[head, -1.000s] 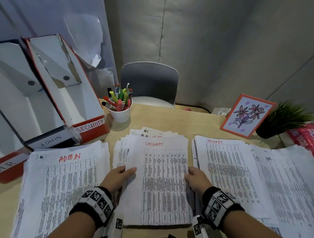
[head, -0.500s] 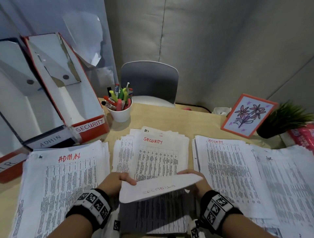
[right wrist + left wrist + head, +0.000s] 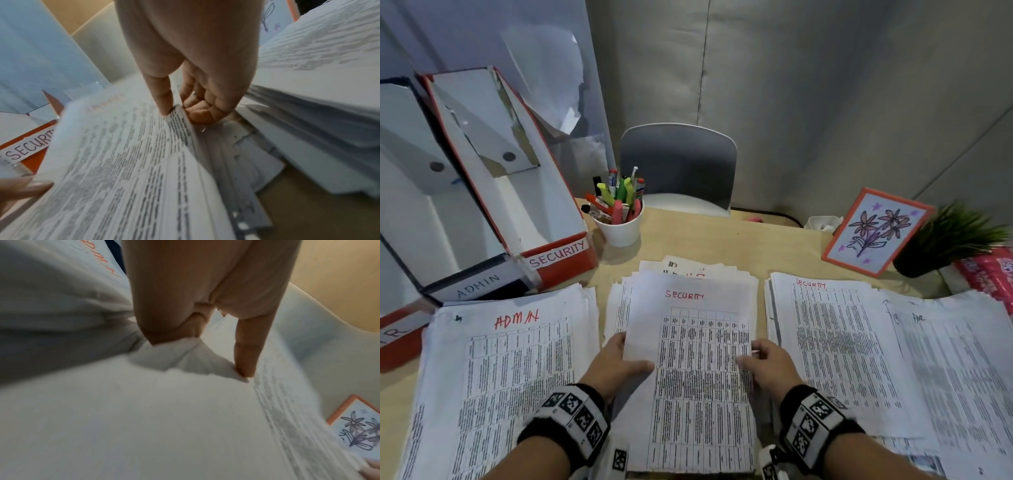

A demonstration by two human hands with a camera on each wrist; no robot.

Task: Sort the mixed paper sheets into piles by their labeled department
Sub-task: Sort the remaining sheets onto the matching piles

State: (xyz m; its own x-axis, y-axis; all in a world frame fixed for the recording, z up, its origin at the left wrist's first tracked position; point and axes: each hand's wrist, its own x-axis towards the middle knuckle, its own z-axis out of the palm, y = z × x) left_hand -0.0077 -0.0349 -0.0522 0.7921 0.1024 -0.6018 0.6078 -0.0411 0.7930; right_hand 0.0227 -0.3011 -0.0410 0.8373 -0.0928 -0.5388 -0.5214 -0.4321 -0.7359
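Pinching the top SECURITY sheet (image 3: pixel 690 359) by its side edges, left hand (image 3: pixel 616 365) and right hand (image 3: pixel 767 365) lift it off the mixed pile (image 3: pixel 736 279), likely bound for the SECURITY pile (image 3: pixel 825 329) just right.

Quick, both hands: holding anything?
Left hand: pinches the SECURITY sheet's left edge.
Right hand: pinches its right edge.
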